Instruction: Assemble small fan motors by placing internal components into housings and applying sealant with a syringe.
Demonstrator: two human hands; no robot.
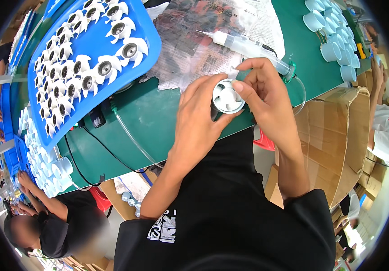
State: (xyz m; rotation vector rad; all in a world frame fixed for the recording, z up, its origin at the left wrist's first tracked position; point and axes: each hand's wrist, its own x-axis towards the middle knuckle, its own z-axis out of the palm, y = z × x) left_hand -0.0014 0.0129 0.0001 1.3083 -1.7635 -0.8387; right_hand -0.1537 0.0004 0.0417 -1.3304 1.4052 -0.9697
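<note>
My left hand (193,118) is closed around a small light-blue cup-shaped housing (222,111), its open end facing up. Inside sits a white fan impeller (228,98) with several blades round a plain hub. My right hand (266,95) is at the housing's right side, its thumb tip at the rim. Its index finger arches above, apart from the thumb, and I see nothing between them. The other right fingers are curled. Just beyond the hands, a clear dispensing syringe (244,46) with a thin needle tip lies on stained newspaper (183,49).
A blue tray (151,52) of white impellers (105,68) stands at the left. Light-blue cups stand at the far right (331,52) and far left (61,168) of the green table (158,113). Clear tubing (133,134) crosses the table. A cardboard box (334,140) and a co-worker (63,221) are nearby.
</note>
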